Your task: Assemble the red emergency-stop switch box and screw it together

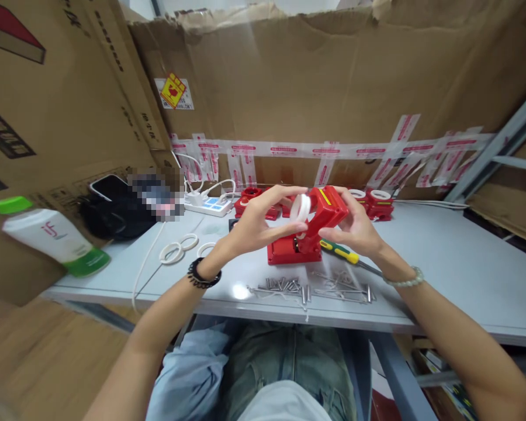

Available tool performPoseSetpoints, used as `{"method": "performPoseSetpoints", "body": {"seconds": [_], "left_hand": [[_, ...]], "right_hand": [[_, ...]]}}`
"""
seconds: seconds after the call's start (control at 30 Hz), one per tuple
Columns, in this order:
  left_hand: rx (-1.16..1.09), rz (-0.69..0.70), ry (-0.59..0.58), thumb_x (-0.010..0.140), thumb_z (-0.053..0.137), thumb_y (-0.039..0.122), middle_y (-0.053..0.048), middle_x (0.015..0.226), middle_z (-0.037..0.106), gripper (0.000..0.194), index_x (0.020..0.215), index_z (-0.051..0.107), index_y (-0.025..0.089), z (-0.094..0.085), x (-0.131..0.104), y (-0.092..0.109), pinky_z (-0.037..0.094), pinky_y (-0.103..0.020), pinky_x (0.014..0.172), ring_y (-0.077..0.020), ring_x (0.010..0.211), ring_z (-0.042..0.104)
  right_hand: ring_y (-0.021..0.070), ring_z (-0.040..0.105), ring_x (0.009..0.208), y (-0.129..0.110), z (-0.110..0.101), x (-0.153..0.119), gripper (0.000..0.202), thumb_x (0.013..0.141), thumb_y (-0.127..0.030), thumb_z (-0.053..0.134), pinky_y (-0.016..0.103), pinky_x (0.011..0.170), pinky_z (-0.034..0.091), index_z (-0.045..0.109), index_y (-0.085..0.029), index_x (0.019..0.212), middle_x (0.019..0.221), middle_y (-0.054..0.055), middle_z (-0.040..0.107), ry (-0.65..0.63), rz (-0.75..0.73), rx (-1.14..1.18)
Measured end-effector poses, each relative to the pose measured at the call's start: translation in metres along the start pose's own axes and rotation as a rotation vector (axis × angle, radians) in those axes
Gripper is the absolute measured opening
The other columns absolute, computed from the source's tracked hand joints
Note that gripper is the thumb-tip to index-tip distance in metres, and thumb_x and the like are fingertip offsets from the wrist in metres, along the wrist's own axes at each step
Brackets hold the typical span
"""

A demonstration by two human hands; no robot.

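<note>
My left hand (pixel 267 219) pinches a white ring (pixel 301 208) between thumb and fingers, close against the left side of a red plastic housing (pixel 331 207). Around the right side of that housing my right hand (pixel 362 228) is closed, holding it tilted above the table. Below it a second red part with a flat base (pixel 283 251) rests on the tabletop; whether the two are joined I cannot tell. A green and yellow screwdriver (pixel 342 251) lies under my right hand. Screws and metal pins (pixel 284 285) are scattered in front, near the table's edge.
Several white rings (pixel 172 253) lie on the table (pixel 442 263) at left. More red housings (pixel 380 204) stand at the back, beside a white power strip (pixel 208 204) with cables. A green-capped bottle (pixel 55 240) and a black bag (pixel 114 213) are far left. Cardboard (pixel 289 76) walls the back.
</note>
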State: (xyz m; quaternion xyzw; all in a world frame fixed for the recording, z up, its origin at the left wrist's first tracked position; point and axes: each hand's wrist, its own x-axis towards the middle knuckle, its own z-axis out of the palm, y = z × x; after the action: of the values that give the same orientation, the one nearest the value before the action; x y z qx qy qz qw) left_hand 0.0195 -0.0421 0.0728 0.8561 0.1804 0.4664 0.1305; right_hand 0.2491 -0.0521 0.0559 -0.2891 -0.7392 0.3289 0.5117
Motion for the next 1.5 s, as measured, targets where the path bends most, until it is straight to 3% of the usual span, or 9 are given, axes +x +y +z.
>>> {"method": "performPoseSetpoints", "body": {"seconds": [0.13,0.4,0.7,0.93,1.13,1.23,1.33,1.4,1.5], "left_hand": [[-0.017,0.107,0.097,0.081,0.074,0.044,-0.008,0.115,0.068,0.051,0.125,0.060,0.020,0.020,0.011,-0.005,0.053,-0.033,0.090,-0.0175,0.101,0.063],[0.007,0.107,0.105,0.079,0.075,0.046,-0.008,0.119,0.068,0.055,0.127,0.060,0.023,0.019,-0.001,-0.013,0.053,-0.036,0.091,-0.0197,0.105,0.063],[-0.012,0.178,0.141,0.076,0.079,0.043,-0.008,0.117,0.070,0.058,0.127,0.062,0.023,0.020,-0.001,-0.017,0.053,-0.034,0.091,-0.0191,0.104,0.064],[-0.066,0.172,0.103,0.075,0.079,0.044,-0.009,0.123,0.064,0.061,0.131,0.060,0.028,0.019,-0.001,-0.020,0.052,-0.038,0.097,-0.0220,0.113,0.060],[-0.267,0.121,-0.023,0.081,0.076,0.039,-0.008,0.136,0.056,0.060,0.137,0.055,0.031,0.018,0.001,-0.019,0.048,-0.040,0.105,-0.0261,0.128,0.052],[-0.298,0.070,0.028,0.083,0.072,0.043,-0.009,0.140,0.052,0.062,0.139,0.050,0.029,0.020,0.000,-0.017,0.049,-0.041,0.103,-0.0271,0.128,0.052],[-0.236,0.000,0.083,0.085,0.069,0.040,-0.010,0.126,0.059,0.048,0.129,0.059,0.025,0.020,-0.002,-0.014,0.051,-0.040,0.097,-0.0236,0.114,0.059],[-0.186,0.026,0.048,0.085,0.070,0.036,-0.009,0.120,0.061,0.041,0.124,0.063,0.025,0.017,-0.002,-0.013,0.050,-0.040,0.098,-0.0228,0.112,0.059],[-0.159,0.129,-0.027,0.083,0.071,0.035,-0.008,0.132,0.058,0.049,0.131,0.058,0.028,0.015,-0.002,-0.012,0.044,-0.045,0.108,-0.0260,0.125,0.052]], "right_hand": [[0.0233,0.063,0.112,0.001,0.000,-0.003,0.069,0.064,-0.038,0.084,0.039,0.097,0.052,0.044,-0.026,0.120,0.122,0.007,0.063,0.030,-0.073,-0.034],[0.0231,0.062,0.109,0.003,0.006,-0.009,0.071,0.064,-0.040,0.084,0.037,0.095,0.052,0.045,-0.028,0.121,0.120,0.006,0.063,0.052,-0.101,-0.144],[0.0233,0.063,0.110,0.009,0.006,-0.006,0.076,0.058,-0.031,0.088,0.038,0.095,0.053,0.047,-0.027,0.122,0.120,0.006,0.064,0.043,-0.190,-0.103],[0.0226,0.064,0.105,0.010,0.006,-0.005,0.071,0.059,-0.033,0.087,0.038,0.091,0.054,0.049,-0.028,0.119,0.115,0.005,0.065,0.050,-0.173,-0.057],[0.0221,0.066,0.103,0.007,0.007,-0.005,0.064,0.063,-0.034,0.086,0.037,0.089,0.056,0.052,-0.026,0.117,0.113,0.005,0.067,0.039,-0.136,0.030],[0.0211,0.066,0.105,0.007,0.008,-0.005,0.064,0.064,-0.030,0.085,0.036,0.091,0.055,0.053,-0.027,0.119,0.115,0.004,0.067,0.031,-0.121,0.065],[0.0201,0.066,0.107,0.009,0.009,-0.006,0.066,0.062,-0.025,0.087,0.034,0.092,0.055,0.053,-0.027,0.120,0.118,0.004,0.067,0.020,-0.118,0.081],[0.0198,0.066,0.108,0.012,0.010,-0.007,0.070,0.059,-0.022,0.088,0.033,0.094,0.054,0.053,-0.028,0.120,0.119,0.003,0.066,0.015,-0.112,0.080],[0.0199,0.065,0.110,0.015,0.010,-0.006,0.072,0.059,-0.019,0.088,0.034,0.096,0.053,0.053,-0.028,0.120,0.120,0.003,0.066,0.017,-0.095,0.093]]}}
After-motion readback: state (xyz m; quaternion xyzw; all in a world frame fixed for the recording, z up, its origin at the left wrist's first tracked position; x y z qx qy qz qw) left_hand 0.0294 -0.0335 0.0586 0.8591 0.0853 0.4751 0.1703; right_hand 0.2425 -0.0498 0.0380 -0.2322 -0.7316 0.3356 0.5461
